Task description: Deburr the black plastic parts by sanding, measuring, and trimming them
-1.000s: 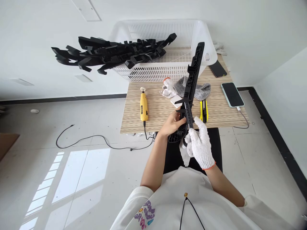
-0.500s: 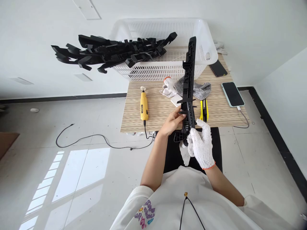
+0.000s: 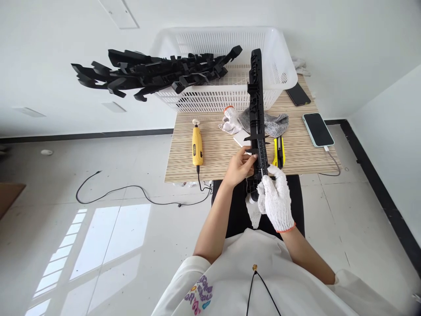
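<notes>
Single head-worn camera, above the shirt (image 3: 237,254). Faces forward and steeply down; wide view. Bench (image 3: 179,153) near, mid-frame; wall (image 3: 49,57) beyond, floor (image 3: 171,239) at both sides.

A basket (image 3: 205,103) stands on the surface (image 3: 217,156)'s far side, stacked parts (image 3: 154,72) in it jutting left. Before it lie a glove (image 3: 231,122) and, rightward, a cloth (image 3: 276,125). Left to right: rotary tool (image 3: 197,147), long part (image 3: 255,103) under caliper (image 3: 262,153), cutter (image 3: 280,152). Farther right lie a near phone (image 3: 318,130) and a far phone (image 3: 298,94).
</notes>
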